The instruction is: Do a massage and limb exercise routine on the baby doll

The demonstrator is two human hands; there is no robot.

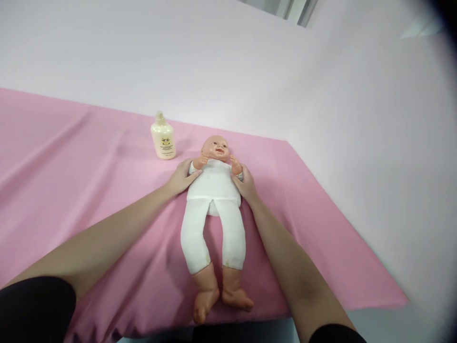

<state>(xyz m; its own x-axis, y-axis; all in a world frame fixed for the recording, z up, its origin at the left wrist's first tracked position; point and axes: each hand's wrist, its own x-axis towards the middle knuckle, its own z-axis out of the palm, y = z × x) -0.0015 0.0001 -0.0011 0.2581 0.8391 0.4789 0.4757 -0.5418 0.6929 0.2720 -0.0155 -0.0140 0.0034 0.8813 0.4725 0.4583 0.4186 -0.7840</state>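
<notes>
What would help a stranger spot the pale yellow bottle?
Find the broad pink cloth, then the baby doll in white clothes lying on it. Beyond the person's left hand stands the glossy, pale yellow bottle. Its narrow top and dark print set it apart.

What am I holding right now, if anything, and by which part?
A doll, by the two sides of its white-clad upper body, between your left hand and your right hand.

Bright, diffuse light leaves soft shadows across the tabletop (321, 233) toward its left edge; the bottle's (163, 139) small print blurs; darkness rounds the view's upper-right corner.
</notes>
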